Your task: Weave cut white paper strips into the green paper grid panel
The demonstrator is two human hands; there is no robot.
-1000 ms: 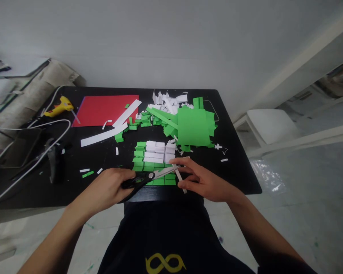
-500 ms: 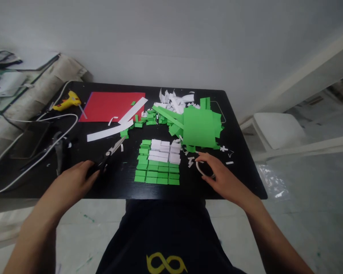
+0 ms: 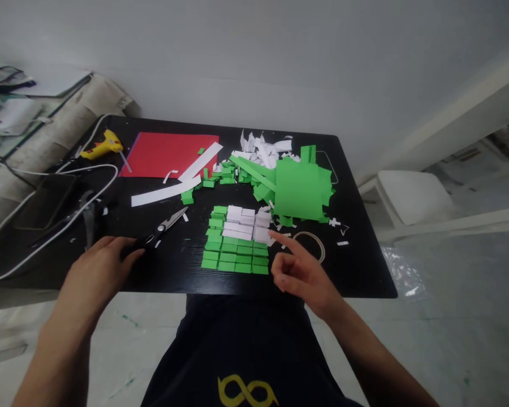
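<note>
My left hand [image 3: 97, 265] rests at the table's near edge with relaxed fingers, its thumb tip touching the black handles of the scissors [image 3: 159, 230]. The scissors lie flat on the black table [image 3: 365, 277], blades pointing away to the right. My right hand [image 3: 299, 271] hovers over the near edge. Its index finger stretches toward the lower right corner of a tidy grid of small green and white paper pieces [image 3: 237, 243]; the other fingers curl loosely and hold nothing. A thin ring [image 3: 320, 244] lies just right of that finger.
A heap of green paper [image 3: 299, 189] and white scraps [image 3: 261, 148] sits behind the grid. Long white strips [image 3: 165, 192], a red sheet [image 3: 165, 154] and a yellow glue gun [image 3: 102, 144] lie at the back left. A white cable [image 3: 46, 226] loops at left.
My left hand carried the scissors left and laid them on the table. My right hand set the ring down to the right, then drew back toward the grid with its index finger out.
</note>
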